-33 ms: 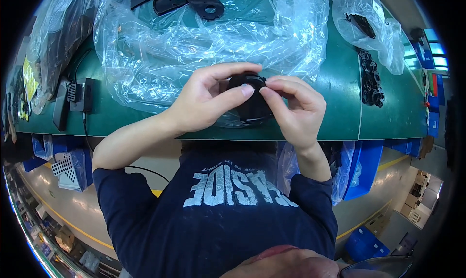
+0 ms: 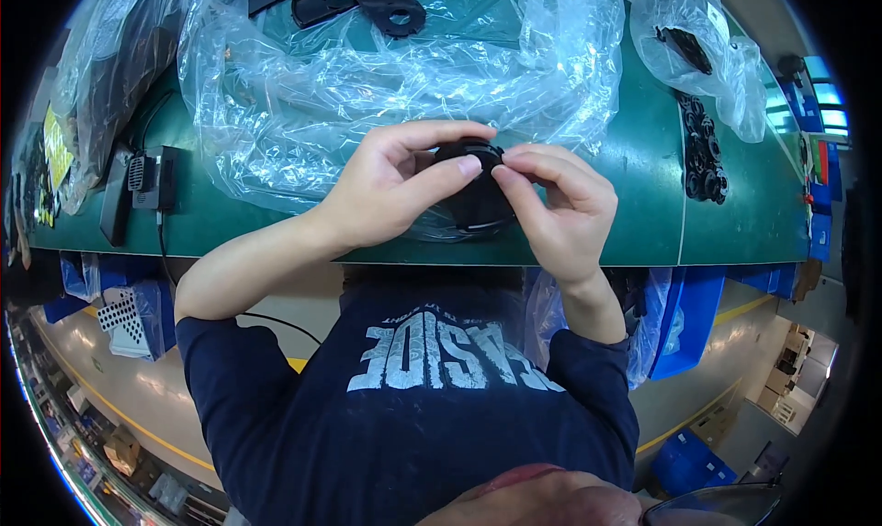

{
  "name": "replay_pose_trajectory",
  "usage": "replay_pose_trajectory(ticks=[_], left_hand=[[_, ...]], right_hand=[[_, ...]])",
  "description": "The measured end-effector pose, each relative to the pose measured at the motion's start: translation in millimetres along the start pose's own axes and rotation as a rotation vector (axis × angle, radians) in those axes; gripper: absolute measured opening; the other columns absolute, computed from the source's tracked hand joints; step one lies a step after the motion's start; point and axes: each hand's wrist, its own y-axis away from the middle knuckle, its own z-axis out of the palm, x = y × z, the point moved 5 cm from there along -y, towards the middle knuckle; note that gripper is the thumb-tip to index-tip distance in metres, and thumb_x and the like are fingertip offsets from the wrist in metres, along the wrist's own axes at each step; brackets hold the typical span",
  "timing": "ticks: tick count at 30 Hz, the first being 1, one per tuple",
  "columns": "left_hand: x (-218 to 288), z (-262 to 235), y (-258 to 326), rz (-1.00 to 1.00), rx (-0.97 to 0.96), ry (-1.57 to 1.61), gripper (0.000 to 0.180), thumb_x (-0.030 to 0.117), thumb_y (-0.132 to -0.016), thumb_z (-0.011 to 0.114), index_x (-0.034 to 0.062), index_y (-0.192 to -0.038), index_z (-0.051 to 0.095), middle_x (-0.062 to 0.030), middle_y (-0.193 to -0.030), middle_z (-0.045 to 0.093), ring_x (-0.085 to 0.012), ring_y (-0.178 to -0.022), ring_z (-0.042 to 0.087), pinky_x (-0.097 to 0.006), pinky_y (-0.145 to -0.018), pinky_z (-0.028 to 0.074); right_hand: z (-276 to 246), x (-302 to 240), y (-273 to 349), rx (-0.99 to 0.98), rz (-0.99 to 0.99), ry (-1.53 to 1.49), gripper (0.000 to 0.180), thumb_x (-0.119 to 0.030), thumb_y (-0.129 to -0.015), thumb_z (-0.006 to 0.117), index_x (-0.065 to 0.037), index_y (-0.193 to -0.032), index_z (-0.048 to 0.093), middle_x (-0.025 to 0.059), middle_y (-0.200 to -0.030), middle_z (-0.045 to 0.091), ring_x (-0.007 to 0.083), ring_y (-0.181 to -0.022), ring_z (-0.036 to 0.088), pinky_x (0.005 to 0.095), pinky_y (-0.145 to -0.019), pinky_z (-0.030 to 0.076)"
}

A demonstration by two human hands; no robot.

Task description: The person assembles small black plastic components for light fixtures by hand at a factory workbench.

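Close in front of me at the table's near side, a black plastic part [image 2: 481, 200] with a rounded end is held between both hands. My left hand [image 2: 390, 191] grips it from the left, with the thumb across its upper face and the fingers over the far edge. At the part's right upper edge, the thumb and forefinger of my right hand [image 2: 565, 204] are pinched together. Whether a small piece sits between those fingertips is hidden. Crumpled clear plastic sheeting [image 2: 312, 103] lies beyond and partly under the part.
Several black plates with round holes [image 2: 395, 10] lie on the sheeting at the far side. To the right are a row of small black rings [image 2: 703, 149] and a clear bag [image 2: 680, 30]. A black radio-like device [image 2: 154, 181] with a cable stands at left. Blue bins [image 2: 689, 319] sit below the table edge.
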Motion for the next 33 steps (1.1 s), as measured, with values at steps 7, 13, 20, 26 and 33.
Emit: replay_pose_trajectory(ticks=[7, 13, 20, 26, 33], left_hand=[[2, -4, 2, -0.028, 0.086, -0.049, 0.026, 0.007, -0.087, 0.056, -0.0029, -0.110, 0.060, -0.0058, -0.093, 0.064, -0.0086, -0.083, 0.058, -0.022, -0.077, 0.047], [-4, -4, 6, -0.043, 0.091, -0.142, 0.024, 0.007, -0.086, 0.056, -0.0029, -0.108, 0.061, -0.0066, -0.089, 0.065, -0.0068, -0.082, 0.058, -0.020, -0.071, 0.047], [-3, 0, 7, -0.024, 0.112, -0.107, 0.024, 0.007, -0.086, 0.057, -0.0030, -0.108, 0.061, -0.0056, -0.086, 0.066, -0.0056, -0.079, 0.057, -0.019, -0.069, 0.046], [0, -2, 7, -0.001, 0.115, -0.180, 0.023, 0.007, -0.086, 0.057, -0.0033, -0.106, 0.062, -0.0060, -0.089, 0.066, -0.0057, -0.080, 0.057, -0.019, -0.070, 0.045], [1, -5, 3, -0.038, 0.106, -0.176, 0.020, 0.006, -0.085, 0.059, -0.0045, -0.101, 0.064, -0.0098, -0.088, 0.067, -0.0086, -0.081, 0.060, -0.021, -0.072, 0.048]], right_hand=[[5, -10, 1, 0.027, -0.177, 0.190, 0.013, 0.007, -0.067, 0.069, 0.002, -0.078, 0.065, 0.0122, -0.079, 0.065, 0.0199, -0.069, 0.064, 0.0252, -0.060, 0.050], [10, 1, 2, -0.001, 0.027, 0.014, 0.010, 0.007, -0.069, 0.068, 0.002, -0.077, 0.064, 0.0102, -0.076, 0.063, 0.0155, -0.065, 0.061, 0.0238, -0.057, 0.048], [8, 2, 1, -0.042, 0.018, 0.030, 0.008, 0.006, -0.070, 0.067, 0.003, -0.076, 0.063, 0.0099, -0.079, 0.063, 0.0134, -0.065, 0.060, 0.0229, -0.057, 0.048], [9, 5, 4, 0.009, 0.102, -0.065, 0.007, 0.004, -0.073, 0.067, 0.004, -0.080, 0.063, 0.0097, -0.081, 0.063, 0.0123, -0.068, 0.061, 0.0225, -0.059, 0.048], [11, 18, 7, -0.095, 0.254, -0.189, 0.011, -0.001, -0.078, 0.066, 0.005, -0.086, 0.065, 0.0097, -0.080, 0.064, 0.0117, -0.068, 0.061, 0.0214, -0.060, 0.048]])
